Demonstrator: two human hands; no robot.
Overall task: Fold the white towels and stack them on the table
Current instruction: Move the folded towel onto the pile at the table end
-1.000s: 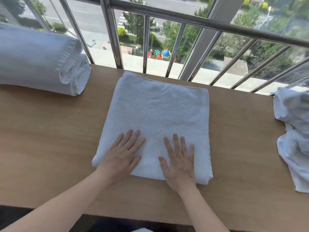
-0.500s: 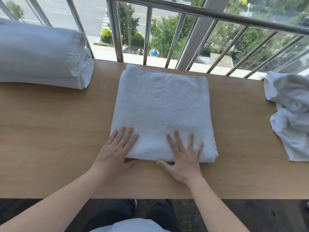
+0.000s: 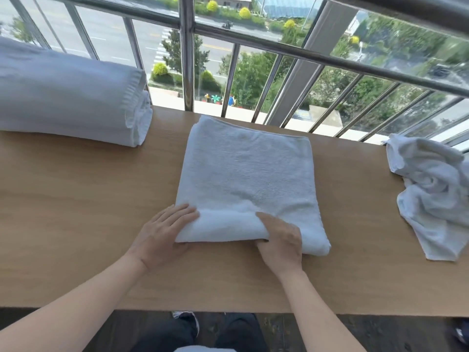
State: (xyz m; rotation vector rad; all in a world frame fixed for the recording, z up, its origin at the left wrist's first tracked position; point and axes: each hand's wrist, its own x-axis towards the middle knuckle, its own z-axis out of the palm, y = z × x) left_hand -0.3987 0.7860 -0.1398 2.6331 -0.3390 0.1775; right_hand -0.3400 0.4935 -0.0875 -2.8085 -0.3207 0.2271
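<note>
Head cam, wide-angle, fwd + down, close over table, facing railing

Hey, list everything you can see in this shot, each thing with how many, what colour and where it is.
folded towel: one, white, middle of the table
towel stack: one pile, white, table's far left; how many towels it holds is unclear
crumpled towel: one, white, unfolded, table's right end
table: one, light brown wood, across the view
railing: one, silver metal bars, behind the table, street and trees beyond
legs: two, dark trousers, below the table's near edge
left hand: one, bare, grips the folded towel's near left corner
right hand: one, bare, grips the folded towel's near edge
</note>
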